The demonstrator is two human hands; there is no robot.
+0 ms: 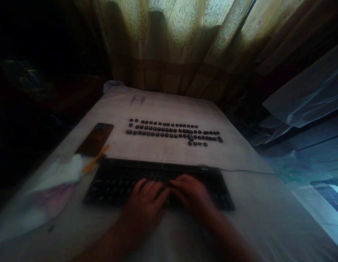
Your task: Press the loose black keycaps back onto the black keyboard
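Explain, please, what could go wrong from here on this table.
Reaching past the keyboard, the left hand or right hand might knock the loose keycaps out of their rows. The cable across the table could snag. The small dark piece near the white and pink bundle might get lost.

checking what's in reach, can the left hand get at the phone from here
Likely yes: the phone lies uncovered; the left hand, at the keyboard, could pass over the orange item beside it.

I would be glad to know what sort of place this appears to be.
Probably a room in a home: patterned curtains hang behind a cloth-covered table, which bears a keyboard and a phone.
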